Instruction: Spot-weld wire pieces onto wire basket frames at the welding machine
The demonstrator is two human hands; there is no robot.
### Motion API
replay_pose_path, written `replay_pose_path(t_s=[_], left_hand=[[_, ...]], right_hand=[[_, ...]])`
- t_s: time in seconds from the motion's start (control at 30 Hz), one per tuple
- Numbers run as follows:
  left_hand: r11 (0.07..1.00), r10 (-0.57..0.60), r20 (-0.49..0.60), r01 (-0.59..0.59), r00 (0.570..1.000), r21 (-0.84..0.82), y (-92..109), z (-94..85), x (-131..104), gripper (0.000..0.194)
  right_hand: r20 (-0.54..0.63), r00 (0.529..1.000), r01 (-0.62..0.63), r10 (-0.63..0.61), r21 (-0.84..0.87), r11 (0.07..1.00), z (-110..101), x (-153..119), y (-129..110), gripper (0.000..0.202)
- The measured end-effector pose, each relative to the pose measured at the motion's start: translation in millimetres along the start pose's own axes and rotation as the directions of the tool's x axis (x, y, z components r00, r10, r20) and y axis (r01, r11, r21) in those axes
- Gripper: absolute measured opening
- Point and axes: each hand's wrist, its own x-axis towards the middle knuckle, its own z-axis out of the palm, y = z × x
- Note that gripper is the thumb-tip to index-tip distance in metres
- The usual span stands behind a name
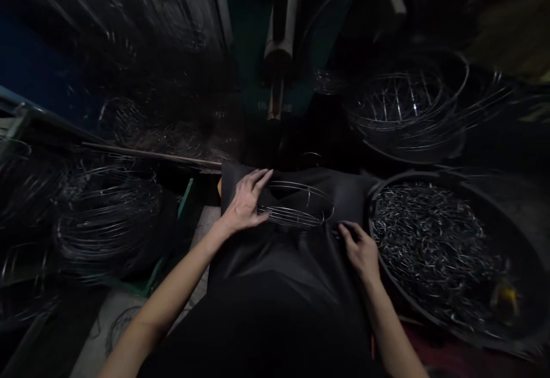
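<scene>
Here at the centre sits 1 round wire frame point(296, 216), its thin parallel wires glinting, resting on the dark cloth point(275, 266) that covers the person's lap. And look at the left hand point(247, 201): spread wide at the frame's left end, thumb well apart from the fingers, thumb tip over the lower wires; whether it presses on them, I cannot tell. Over to the right hand point(362, 252), just beyond the frame's right end: narrow, thumb and fingertips close together low against the cloth, and it's too dark to tell if anything sits between them.

Just beside that hand, a big dark bowl point(513, 240) carries a dense heap of small bent wire pieces point(429, 246), with 1 blurred yellow item point(507, 299) near its lower right. Behind the bowl, more wire rings and a grille point(399, 103) catch the light. Away to the left, a green-edged crate point(185, 197) stands beside piled curved wirework point(107, 217). And straight ahead, beyond the frame, 1 metal shaft point(277, 57) points down out of the gloom.
</scene>
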Motion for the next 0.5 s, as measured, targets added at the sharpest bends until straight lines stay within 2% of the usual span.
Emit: replay_pose_path(t_s=[0.07,0.17,0.3,0.4,0.43,0.5], left_hand=[[1.0,-0.018,0.068,0.017,0.997,0.015,-1.6,-0.6,6.3,0.085],[0.996,-0.065,0.112,0.071,0.992,-0.054,-6.1,1.9,7.9,0.076],[0.993,-0.025,0.106,0.036,0.994,-0.11,4.1,1.6,11.1,0.067],[0.997,-0.007,0.143,0.019,0.99,-0.077,16.1,-1.1,18.5,0.069],[0.997,-0.008,0.15,0.019,0.989,-0.072,17.7,-2.4,21.0,0.071],[0.996,0.005,0.148,0.009,0.989,-0.091,16.1,-6.0,25.2,0.074]], right_hand=[[0.069,0.998,-0.02,0.009,0.158,0.987,18.9,-1.7,-13.5,0.04],[0.169,0.985,-0.031,-0.021,0.296,0.955,19.6,-6.9,-40.7,0.046],[0.249,0.941,0.176,-0.23,0.222,0.959,7.6,-10.4,-99.3,0.04],[0.208,0.925,0.292,-0.319,0.151,0.944,-2.3,-10.8,-131.3,0.036],[0.161,0.935,0.301,-0.317,0.114,0.947,-5.8,-12.2,-132.8,0.036],[0.042,0.957,0.286,-0.286,-0.005,0.958,-10.9,-17.6,-120.0,0.039]])
